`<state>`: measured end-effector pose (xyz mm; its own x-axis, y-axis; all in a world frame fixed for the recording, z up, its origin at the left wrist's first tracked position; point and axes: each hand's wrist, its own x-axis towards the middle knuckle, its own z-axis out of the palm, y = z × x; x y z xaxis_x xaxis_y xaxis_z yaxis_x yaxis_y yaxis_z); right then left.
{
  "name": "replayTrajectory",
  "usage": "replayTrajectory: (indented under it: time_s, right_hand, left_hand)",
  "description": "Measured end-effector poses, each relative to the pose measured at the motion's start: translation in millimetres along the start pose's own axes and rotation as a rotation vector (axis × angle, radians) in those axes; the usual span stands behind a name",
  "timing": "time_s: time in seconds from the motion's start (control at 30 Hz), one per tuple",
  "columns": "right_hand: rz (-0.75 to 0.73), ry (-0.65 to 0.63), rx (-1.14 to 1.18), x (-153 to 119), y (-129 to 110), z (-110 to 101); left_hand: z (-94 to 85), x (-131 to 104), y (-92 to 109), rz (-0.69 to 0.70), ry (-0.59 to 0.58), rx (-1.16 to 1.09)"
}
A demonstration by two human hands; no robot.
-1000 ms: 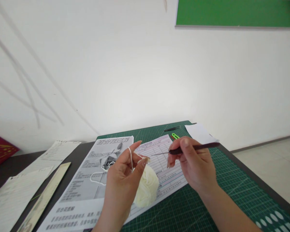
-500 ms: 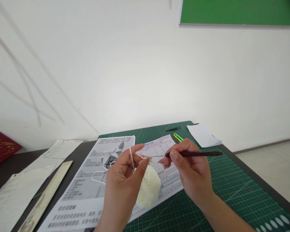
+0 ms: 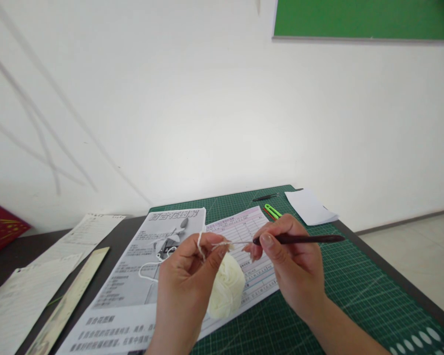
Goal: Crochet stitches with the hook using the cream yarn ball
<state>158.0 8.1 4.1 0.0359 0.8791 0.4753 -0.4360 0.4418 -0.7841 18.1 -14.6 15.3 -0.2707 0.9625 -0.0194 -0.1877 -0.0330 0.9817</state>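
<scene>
My left hand [image 3: 192,271] pinches a small bit of white yarn work [image 3: 226,246] between thumb and fingers, with a strand of yarn [image 3: 200,241] looped over the index finger. In my right hand [image 3: 290,266] is a crochet hook with a dark brown handle [image 3: 311,238], held between thumb and fingers. Its thin metal shaft [image 3: 242,242] points left and meets the yarn at my left fingertips; the exact loop is too small to make out. Behind my left hand sits a cream ball of yarn [image 3: 227,288], partly covered by the thumb.
A printed pattern sheet [image 3: 122,281] and a lined form [image 3: 259,281] lie on the green cutting mat [image 3: 355,296]. Green stitch marker-like clips [image 3: 273,211], black tweezers [image 3: 265,197] and white paper [image 3: 311,208] are farther back. A ruler [image 3: 74,296] and handwritten sheets [image 3: 25,296] lie left.
The hook's shaft has moved slightly left, closer to the left fingertips. The yarn strand over my left index finger now hangs shorter and lower. Both hands keep their grips.
</scene>
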Motion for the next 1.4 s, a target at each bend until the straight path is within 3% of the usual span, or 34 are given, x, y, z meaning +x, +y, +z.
replayTrajectory:
  time_s: [0.7, 0.93, 1.07, 1.17, 1.4]
  right_hand:
    - [-0.009, 0.003, -0.106, -1, -1, 1]
    - [0.133, 0.02, 0.084, -1, 12, 5]
    - [0.021, -0.066, -0.098, -5, 14, 7]
    - [-0.035, -0.059, -0.219, -5, 15, 8]
    - [0.132, -0.094, -0.109, 1, 19, 8]
  left_hand:
    - [1.5, -1, 2, 0.022, 0.023, 0.001]
    - [4.8, -1, 2, -0.048, -0.042, -0.225]
    - [9.1, 2, 1, -0.047, -0.023, -0.349]
    - [11.4, 3, -3, -0.089, -0.02, -0.413]
    - [13.7, -3, -15, 0.012, -0.007, -0.34]
